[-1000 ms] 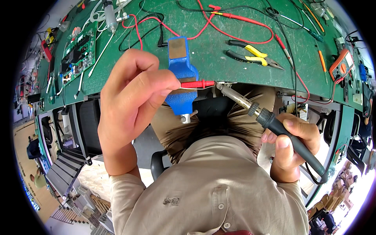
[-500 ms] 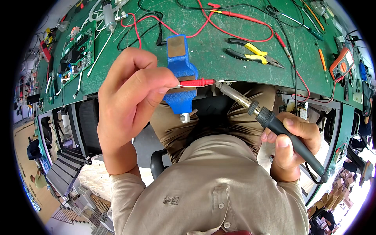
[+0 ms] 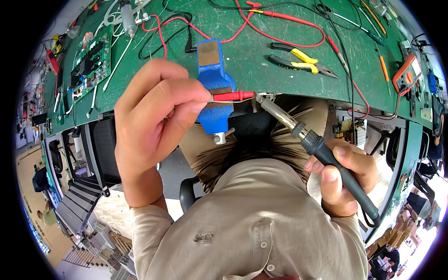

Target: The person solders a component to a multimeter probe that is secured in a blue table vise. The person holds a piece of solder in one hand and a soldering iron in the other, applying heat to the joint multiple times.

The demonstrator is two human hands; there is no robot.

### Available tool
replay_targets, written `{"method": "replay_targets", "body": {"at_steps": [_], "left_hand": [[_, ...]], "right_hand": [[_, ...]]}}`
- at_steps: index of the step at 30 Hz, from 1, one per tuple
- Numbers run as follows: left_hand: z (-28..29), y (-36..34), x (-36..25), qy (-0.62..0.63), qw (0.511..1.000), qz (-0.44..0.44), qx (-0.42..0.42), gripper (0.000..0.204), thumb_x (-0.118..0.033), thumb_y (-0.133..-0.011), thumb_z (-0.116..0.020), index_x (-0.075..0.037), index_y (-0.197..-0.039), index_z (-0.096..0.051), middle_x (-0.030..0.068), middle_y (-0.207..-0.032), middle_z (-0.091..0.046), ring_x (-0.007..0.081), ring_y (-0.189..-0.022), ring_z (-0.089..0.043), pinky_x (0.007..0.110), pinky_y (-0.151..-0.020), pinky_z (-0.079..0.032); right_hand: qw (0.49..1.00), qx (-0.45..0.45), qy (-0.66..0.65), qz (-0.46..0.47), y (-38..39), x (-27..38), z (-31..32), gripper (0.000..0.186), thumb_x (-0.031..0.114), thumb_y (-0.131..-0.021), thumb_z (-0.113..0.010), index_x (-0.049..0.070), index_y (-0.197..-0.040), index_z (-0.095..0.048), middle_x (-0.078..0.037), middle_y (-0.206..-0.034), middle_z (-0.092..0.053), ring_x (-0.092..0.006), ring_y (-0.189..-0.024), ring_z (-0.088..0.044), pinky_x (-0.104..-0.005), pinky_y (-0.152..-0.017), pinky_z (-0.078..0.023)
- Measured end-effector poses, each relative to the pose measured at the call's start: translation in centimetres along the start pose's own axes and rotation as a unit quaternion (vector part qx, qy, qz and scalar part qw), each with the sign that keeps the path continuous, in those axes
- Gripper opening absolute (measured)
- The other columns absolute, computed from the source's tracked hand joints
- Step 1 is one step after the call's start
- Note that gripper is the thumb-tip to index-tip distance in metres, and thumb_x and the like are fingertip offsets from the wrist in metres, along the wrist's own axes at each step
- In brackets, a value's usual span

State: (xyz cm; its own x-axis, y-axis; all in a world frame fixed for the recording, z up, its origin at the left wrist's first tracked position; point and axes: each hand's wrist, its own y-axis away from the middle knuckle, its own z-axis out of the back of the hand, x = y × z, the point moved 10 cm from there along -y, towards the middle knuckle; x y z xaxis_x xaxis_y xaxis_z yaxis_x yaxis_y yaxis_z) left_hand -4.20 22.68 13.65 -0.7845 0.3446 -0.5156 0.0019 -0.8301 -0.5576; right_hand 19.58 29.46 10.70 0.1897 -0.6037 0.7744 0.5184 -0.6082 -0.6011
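Observation:
A red test probe (image 3: 235, 96) lies level across the jaws of a small blue bench vise (image 3: 214, 77) at the table's front edge. Thumb and forefinger of my left hand (image 3: 156, 109) are pinched at the probe's left end on a thin silvery wire (image 3: 228, 101), like solder wire, that runs along the probe's near side. My fingers partly hide that end. My right hand (image 3: 347, 175) grips a soldering iron (image 3: 322, 151) by its black handle. The iron's tip points up and left and meets the probe's right end; exact contact is too small to tell.
Yellow-black pliers (image 3: 303, 60) lie right of the vise. Red and black test leads (image 3: 289, 19) loop across the green table (image 3: 252, 60). A circuit board (image 3: 91, 65) and a syringe (image 3: 127, 18) are at left, an orange multimeter (image 3: 407, 73) at right. My lap is below the edge.
The iron's handle and my right hand have shifted slightly left and down, while its tip stays at the probe's end. My left hand keeps its pinch almost unmoved.

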Motion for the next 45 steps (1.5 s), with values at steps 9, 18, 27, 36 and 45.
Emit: {"method": "replay_targets", "body": {"at_steps": [9, 18, 27, 36, 45], "left_hand": [[-0.18, 0.13, 0.48, 0.031, 0.999, 0.023, 0.002, 0.01, 0.003, -0.08, -0.071, 0.0, -0.089, -0.068, 0.0065, -0.083, -0.057, 0.0097, -0.058, -0.049, 0.023, -0.048, -0.036], [-0.27, 0.07, 0.52, 0.024, 0.999, 0.035, 0.019, 0.008, 0.003, -0.08, -0.07, 0.0, -0.088, -0.067, 0.0064, -0.082, -0.059, 0.0091, -0.059, -0.051, 0.022, -0.049, -0.039], [-0.42, 0.08, 0.43, 0.02, 0.999, 0.034, 0.022, 0.009, 0.003, -0.08, -0.07, 0.0, -0.088, -0.067, 0.0069, -0.081, -0.058, 0.0107, -0.06, -0.052, 0.023, -0.05, -0.041], [-0.68, -0.16, 0.18, 0.014, 0.999, 0.03, 0.037, 0.009, 0.003, -0.08, -0.07, 0.001, -0.088, -0.067, 0.0071, -0.081, -0.058, 0.0118, -0.061, -0.055, 0.024, -0.051, -0.043], [-1.06, 0.07, 0.46, 0.026, 0.998, 0.041, 0.034, 0.009, 0.003, -0.079, -0.068, 0.001, -0.087, -0.065, 0.0054, -0.085, -0.057, 0.0074, -0.059, -0.042, 0.022, -0.051, -0.031]], "right_hand": [[1.0, 0.011, -0.001, -0.009, 0.39, 0.06, -0.27, 0.031, 0.008, -0.085, -0.072, -0.006, -0.102, -0.051, -0.012, -0.063, -0.065, -0.0229, -0.053, -0.068, -0.0338, -0.048, -0.055], [1.0, 0.011, 0.002, -0.01, 0.58, 0.07, -0.26, 0.03, 0.008, -0.086, -0.072, -0.006, -0.102, -0.051, -0.013, -0.063, -0.066, -0.0235, -0.054, -0.068, -0.0333, -0.048, -0.055], [1.0, 0.007, 0.002, 0.004, 0.5, 0.18, -0.24, 0.03, 0.009, -0.086, -0.072, -0.006, -0.102, -0.051, -0.012, -0.062, -0.065, -0.0229, -0.053, -0.067, -0.0326, -0.047, -0.054], [1.0, 0.008, 0.009, 0.017, 0.21, 0.33, -0.3, 0.029, 0.007, -0.085, -0.072, -0.006, -0.101, -0.052, -0.011, -0.061, -0.064, -0.0223, -0.052, -0.067, -0.0325, -0.046, -0.054], [1.0, 0.007, 0.013, 0.022, 0.18, 0.46, -0.29, 0.028, 0.008, -0.085, -0.072, -0.006, -0.1, -0.053, -0.011, -0.061, -0.063, -0.0221, -0.052, -0.067, -0.0321, -0.046, -0.054]]}}
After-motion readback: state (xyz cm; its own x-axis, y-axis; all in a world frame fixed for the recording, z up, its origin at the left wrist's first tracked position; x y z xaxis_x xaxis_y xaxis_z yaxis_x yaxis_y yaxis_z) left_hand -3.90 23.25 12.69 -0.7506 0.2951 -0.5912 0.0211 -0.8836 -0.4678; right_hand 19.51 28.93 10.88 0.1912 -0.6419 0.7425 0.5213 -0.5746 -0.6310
